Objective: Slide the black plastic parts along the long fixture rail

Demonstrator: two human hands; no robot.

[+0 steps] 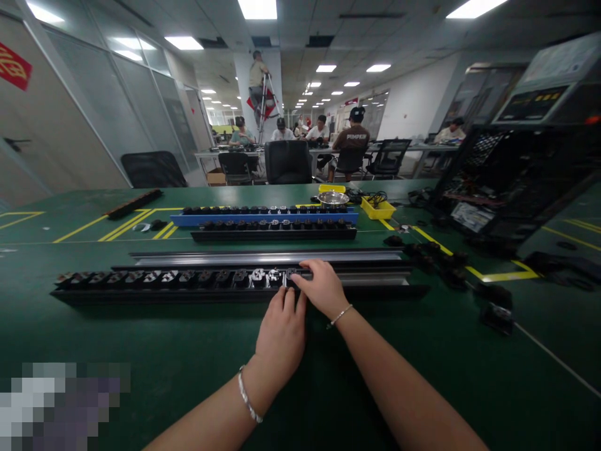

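Note:
A long black rail [188, 295] lies across the green table, with a row of small black modules [205, 277] set in it from its left end to my hands. My left hand [282, 326] rests at the rail's front edge, its fingertips bent against it; whether they hold anything is hidden. My right hand [323, 287] reaches over the rail from the right, thumb and fingers closed on the module at the right end of the row. To the right of that module the rail's channel [375, 280] shows bare metal. Another rail [263, 258] lies just behind.
Farther back lie a blue rail [188, 220] and a black rail [277, 235] with modules. A yellow tray [377, 208], a metal dish [333, 198], loose black parts [441, 263] and an open machine case [507, 181] are at the right. People sit beyond; one stands on a ladder.

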